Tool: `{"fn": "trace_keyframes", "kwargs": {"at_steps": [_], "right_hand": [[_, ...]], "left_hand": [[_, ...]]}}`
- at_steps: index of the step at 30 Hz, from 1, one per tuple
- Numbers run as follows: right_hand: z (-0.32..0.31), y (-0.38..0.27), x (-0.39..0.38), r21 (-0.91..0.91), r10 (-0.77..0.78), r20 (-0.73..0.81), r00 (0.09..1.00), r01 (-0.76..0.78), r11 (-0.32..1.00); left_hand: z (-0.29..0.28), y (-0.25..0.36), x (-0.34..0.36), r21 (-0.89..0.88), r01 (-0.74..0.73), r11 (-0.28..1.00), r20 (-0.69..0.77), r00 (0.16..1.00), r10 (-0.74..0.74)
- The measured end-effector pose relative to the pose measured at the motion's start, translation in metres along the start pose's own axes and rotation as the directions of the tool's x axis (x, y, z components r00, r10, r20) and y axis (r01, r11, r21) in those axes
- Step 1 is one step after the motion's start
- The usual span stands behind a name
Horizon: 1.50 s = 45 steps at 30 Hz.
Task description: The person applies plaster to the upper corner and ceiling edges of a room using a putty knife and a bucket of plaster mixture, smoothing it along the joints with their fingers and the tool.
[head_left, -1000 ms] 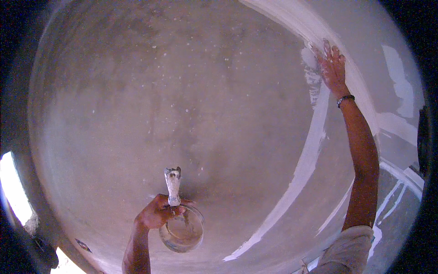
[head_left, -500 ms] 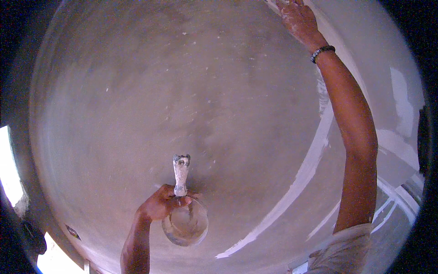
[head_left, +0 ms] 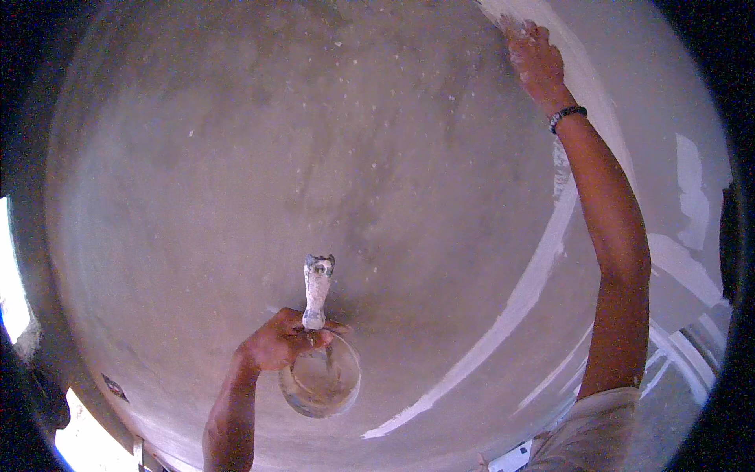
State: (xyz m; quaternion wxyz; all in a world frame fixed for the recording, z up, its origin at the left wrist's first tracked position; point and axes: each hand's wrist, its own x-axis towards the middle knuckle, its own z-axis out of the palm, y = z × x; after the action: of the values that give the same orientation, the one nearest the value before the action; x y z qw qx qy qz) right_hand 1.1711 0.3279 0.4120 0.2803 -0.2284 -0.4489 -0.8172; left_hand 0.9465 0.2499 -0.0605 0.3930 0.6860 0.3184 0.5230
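Right hand [head_left: 536,59] is way up at the top of the ceiling [head_left: 236,197], fingers spread and laid flat on the white strip [head_left: 527,295] of filler that curves along the seam. There's no tool in that hand as far as I can see, so it looks like the filler is being smoothed with bare fingers. A dark wristband [head_left: 568,116] sits just below it.

Left hand [head_left: 279,342] is down low, closed around a small round bowl [head_left: 321,381] by its rim, and it also seems to pinch the scraper [head_left: 318,287] that sticks up out of it. The scraper's handle is crusted white. I can't tell how much mix is in the bowl, it just looks pale inside.

My take on doing this bit well:

- Keep the fingers flat and the pressure light and even. If you dig in with the tips, I'd expect ridges in the strip.
- Follow the line of the seam in one long pass instead of dabbing, so the edges feather into the grey plaster.
- Hold the bowl level and close under the work. With the arm stretched that far overhead it's easy to tip it without noticing.
- The strip looks thin and patchy near the wrist, so that part probably wants a second go.
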Motion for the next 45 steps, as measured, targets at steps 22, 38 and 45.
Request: {"fn": "trace_keyframes", "kwargs": {"at_steps": [22, 38, 45], "right_hand": [[0.07, 0.089, -0.089, -0.206, -0.206, 0.129, 0.97, 0.23, 0.951], [0.113, 0.147, -0.205, -0.151, -0.035, 0.121, 0.992, 0.053, 0.987], [0.111, 0.155, -0.213, -0.175, 0.019, 0.167, 0.986, 0.01, 0.984]], "left_hand": [[0.014, -0.013, 0.022, 0.034, -0.049, 0.998, -0.176, 0.983, 0.054], [0.027, -0.01, 0.017, -0.195, -0.098, 0.976, -0.336, 0.941, 0.028], [0.025, -0.022, 0.015, -0.152, -0.022, 0.988, -0.393, 0.919, -0.04]]}}
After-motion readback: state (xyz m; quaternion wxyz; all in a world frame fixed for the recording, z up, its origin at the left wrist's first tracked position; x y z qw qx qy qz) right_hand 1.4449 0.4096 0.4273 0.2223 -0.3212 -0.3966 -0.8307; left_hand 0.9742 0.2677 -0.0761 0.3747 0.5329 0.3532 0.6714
